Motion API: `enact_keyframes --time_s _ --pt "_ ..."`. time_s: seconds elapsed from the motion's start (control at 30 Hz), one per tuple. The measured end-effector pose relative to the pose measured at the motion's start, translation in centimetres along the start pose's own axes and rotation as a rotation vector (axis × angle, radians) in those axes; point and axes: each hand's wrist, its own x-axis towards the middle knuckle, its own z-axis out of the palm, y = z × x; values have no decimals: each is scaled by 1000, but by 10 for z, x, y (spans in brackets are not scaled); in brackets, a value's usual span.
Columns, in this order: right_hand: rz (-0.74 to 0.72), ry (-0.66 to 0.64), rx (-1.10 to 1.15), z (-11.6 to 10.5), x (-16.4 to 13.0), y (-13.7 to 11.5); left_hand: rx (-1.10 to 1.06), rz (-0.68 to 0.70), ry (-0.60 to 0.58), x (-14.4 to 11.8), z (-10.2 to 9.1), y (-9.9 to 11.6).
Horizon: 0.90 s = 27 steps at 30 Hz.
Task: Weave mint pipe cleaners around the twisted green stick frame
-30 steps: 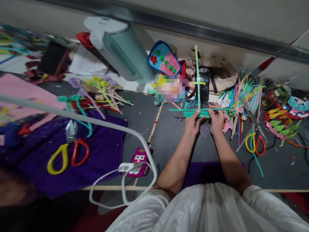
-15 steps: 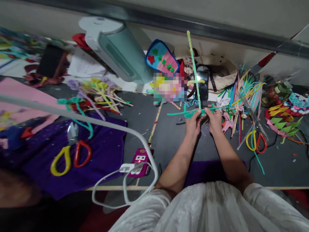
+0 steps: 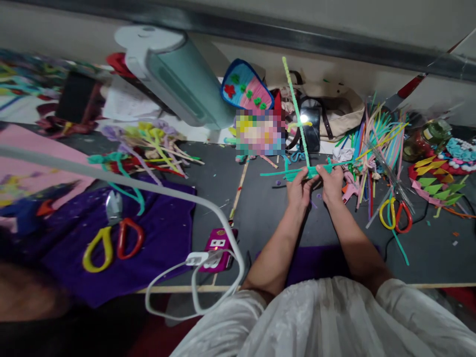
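Left hand (image 3: 298,188) and right hand (image 3: 332,182) both pinch the green pipe-cleaner bundle (image 3: 302,172); a loosened grip might let the wrap unravel.

Two pairs of scissors (image 3: 111,242) (image 3: 397,217), two hands (image 3: 300,187) (image 3: 332,182), one power strip (image 3: 215,244)

Left hand (image 3: 299,187), right hand (image 3: 332,182) (side by side), fingers pinched, forearms outstretched
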Motion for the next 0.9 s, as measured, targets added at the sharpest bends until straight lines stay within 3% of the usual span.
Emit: enact_keyframes --time_s 0.2,0.43,0.6,0.9 --pt "38 45 56 2 1 2 -65 -7 43 -4 4 -1" --pt "224 -94 140 1 -2 -12 -29 -8 -5 -9 8 3" --pt "278 -187 144 3 -8 -17 11 -26 -37 -8 7 6" --pt "238 -70 126 7 -9 -16 33 6 -49 -10 7 5"
